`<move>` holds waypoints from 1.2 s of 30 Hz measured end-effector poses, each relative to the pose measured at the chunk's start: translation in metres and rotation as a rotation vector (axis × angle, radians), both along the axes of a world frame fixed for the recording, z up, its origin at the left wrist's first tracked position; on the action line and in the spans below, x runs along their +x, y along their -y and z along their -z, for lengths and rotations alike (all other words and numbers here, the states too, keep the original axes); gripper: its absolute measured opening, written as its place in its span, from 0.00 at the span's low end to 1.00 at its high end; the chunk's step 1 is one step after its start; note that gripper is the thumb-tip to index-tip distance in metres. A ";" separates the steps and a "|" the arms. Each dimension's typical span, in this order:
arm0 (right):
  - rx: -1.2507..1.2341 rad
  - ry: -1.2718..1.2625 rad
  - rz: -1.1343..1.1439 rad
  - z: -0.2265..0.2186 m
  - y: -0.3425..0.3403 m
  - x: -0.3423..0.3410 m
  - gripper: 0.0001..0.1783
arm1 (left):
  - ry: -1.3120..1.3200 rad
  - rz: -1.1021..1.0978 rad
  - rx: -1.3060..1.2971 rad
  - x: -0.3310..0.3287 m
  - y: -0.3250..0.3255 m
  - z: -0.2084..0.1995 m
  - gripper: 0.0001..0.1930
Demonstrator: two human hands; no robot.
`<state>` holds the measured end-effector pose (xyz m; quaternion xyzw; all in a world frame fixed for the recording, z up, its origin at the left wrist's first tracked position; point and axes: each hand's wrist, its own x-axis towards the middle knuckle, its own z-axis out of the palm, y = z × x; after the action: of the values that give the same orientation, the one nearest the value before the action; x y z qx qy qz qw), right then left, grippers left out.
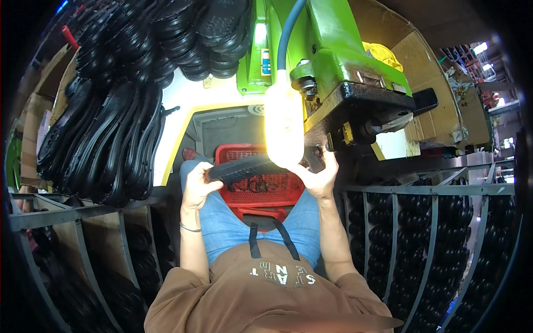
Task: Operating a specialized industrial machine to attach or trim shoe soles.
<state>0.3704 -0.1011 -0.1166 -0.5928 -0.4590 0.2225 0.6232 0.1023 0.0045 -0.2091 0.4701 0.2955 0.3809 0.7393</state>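
Observation:
A long black shoe sole (244, 167) is stretched between my two hands, above a red basket. My left hand (199, 186) grips its left end, thumb on the near side. Around its other end close the fingers of my right hand (322, 176), right beneath the black head (355, 111) of a green machine (338, 41). A glowing lamp (285, 125) on a blue-grey cable hangs in front of the sole and hides part of it and some right fingertips.
Black soles (105, 144) are piled on the white table (180, 100) to the left. The red basket (250, 197) between my knees holds dark scraps. Metal racks (427, 191) packed with black soles flank me. A cardboard box (438, 105) stands behind the machine, right.

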 end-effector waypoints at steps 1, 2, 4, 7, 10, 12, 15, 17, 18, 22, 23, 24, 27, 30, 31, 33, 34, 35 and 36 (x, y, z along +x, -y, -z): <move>-0.014 0.117 0.010 -0.001 -0.001 0.001 0.28 | -0.099 0.069 0.053 0.002 -0.002 0.005 0.18; -0.012 0.118 0.008 -0.001 -0.001 0.002 0.28 | -0.197 0.137 0.105 0.004 -0.003 0.009 0.17; -0.037 0.022 0.028 0.005 0.003 0.007 0.28 | -0.297 0.143 0.162 0.024 -0.005 -0.014 0.17; 0.042 -0.206 0.079 0.019 0.014 0.031 0.26 | -0.460 -0.060 0.498 0.056 -0.003 -0.070 0.17; 0.249 -0.471 0.067 0.013 0.013 0.036 0.24 | -0.494 -0.295 1.043 0.071 -0.005 -0.108 0.20; 0.285 -0.499 0.068 0.021 0.014 0.039 0.24 | -0.505 -0.230 1.153 0.075 -0.008 -0.121 0.22; 0.264 -0.537 0.068 0.022 0.015 0.036 0.23 | -0.505 -0.184 1.064 0.071 -0.010 -0.128 0.21; 0.193 -0.565 0.082 0.018 0.013 0.026 0.21 | -0.489 -0.138 0.985 0.064 -0.011 -0.125 0.21; 0.194 -0.567 0.087 0.019 0.012 0.024 0.21 | -0.487 -0.136 0.904 0.060 -0.011 -0.123 0.20; 0.032 -0.475 0.050 0.017 0.006 0.011 0.22 | -0.483 -0.122 0.624 0.035 -0.009 -0.091 0.19; 0.065 -0.278 0.057 0.015 0.001 0.008 0.23 | -0.483 -0.115 0.511 0.029 -0.008 -0.080 0.18; 0.097 -0.079 0.064 0.011 -0.003 0.004 0.23 | -0.484 -0.114 0.514 0.024 -0.008 -0.065 0.18; 0.034 -0.119 -0.024 0.009 -0.004 -0.002 0.25 | -0.583 0.023 0.570 0.022 -0.010 -0.042 0.18; 0.060 -0.075 -0.056 0.011 -0.004 -0.001 0.25 | -0.506 0.087 0.691 0.063 0.003 -0.057 0.19; 0.056 0.018 -0.063 0.014 -0.001 0.001 0.25 | -0.475 0.083 0.707 0.083 0.011 -0.066 0.19; 0.045 -0.056 -0.074 0.015 0.000 0.002 0.25 | -0.445 0.067 0.731 0.109 0.019 -0.080 0.19; 0.031 -0.129 -0.077 0.018 0.001 0.003 0.24 | -0.351 0.057 0.673 0.119 0.021 -0.081 0.19; 0.033 -0.123 -0.078 0.029 0.003 0.004 0.24 | -0.259 0.046 0.614 0.124 0.021 -0.082 0.18; 0.049 -0.111 -0.028 0.045 0.007 0.007 0.23 | -0.251 0.049 0.618 0.127 0.022 -0.083 0.18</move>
<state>0.3774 -0.1078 -0.1619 -0.5575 -0.4374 0.2526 0.6588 0.2297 -0.0178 -0.1264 0.7221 0.2434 0.3738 0.5287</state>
